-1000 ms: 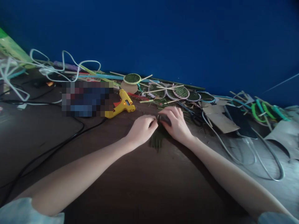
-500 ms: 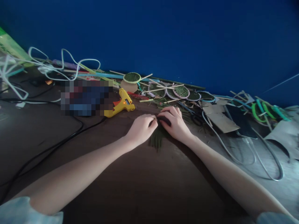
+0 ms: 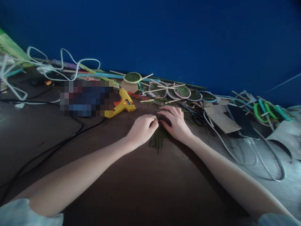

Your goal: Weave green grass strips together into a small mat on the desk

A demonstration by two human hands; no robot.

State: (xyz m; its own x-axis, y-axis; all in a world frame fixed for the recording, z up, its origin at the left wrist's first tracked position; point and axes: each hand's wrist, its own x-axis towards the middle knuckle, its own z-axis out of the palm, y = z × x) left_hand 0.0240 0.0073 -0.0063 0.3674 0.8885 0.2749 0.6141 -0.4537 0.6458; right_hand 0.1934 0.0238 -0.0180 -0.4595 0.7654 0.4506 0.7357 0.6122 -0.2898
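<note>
Thin dark green strips, like grass blades or leaf strips (image 3: 156,142), lie on the brown table, with their loose ends fanning toward me. My left hand (image 3: 143,129) is closed, thumb and forefinger pinched at the upper part of these strips. Close beside it, my right hand (image 3: 175,121) curls over the same strips from the right, fingertips and thumb bent down on them. Both hands cover the middle of the strips, so what exactly lies under the fingers is hidden. To the upper left of my left hand lies a yellow glue gun (image 3: 124,103) with its orange light on.
Along the blue wall (image 3: 150,34) lie several round hoops with woven green centres (image 3: 182,92), thin wooden sticks (image 3: 147,76) and cardboard pieces (image 3: 221,121). White cables (image 3: 88,60) tangle at the left. A black cord (image 3: 63,142) crosses the table. Bright green rings (image 3: 260,113) lie at right.
The fingers of my right hand have lifted and spread slightly. My left hand stays almost in place, and the strips have barely shifted.
</note>
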